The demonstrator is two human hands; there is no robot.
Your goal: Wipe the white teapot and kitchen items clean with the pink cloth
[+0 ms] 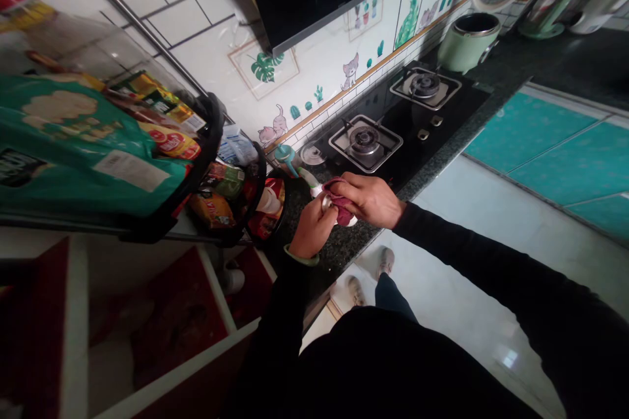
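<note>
Both hands meet over the dark speckled counter (339, 254), left of the stove. My right hand (373, 200) is closed on a crumpled maroon cloth (343, 211), pressing it with thumb and fingers. My left hand (313, 226), with a pale green band at its wrist, is closed against the same cloth from the other side. A small shiny, rounded silvery thing (326, 202) shows between the left fingers and the cloth; its kind cannot be made out. Something white (352, 221) peeks out beneath the hands, mostly hidden. Just behind them lies a green and white object (309, 178).
A black gas stove (407, 123) with two burners runs along the wall, with a pale green pot (464, 46) beyond it. At left, a rack (216, 137) holds food packets, above open shelving (201, 288). A teal-lidded container (285, 154) stands near the wall.
</note>
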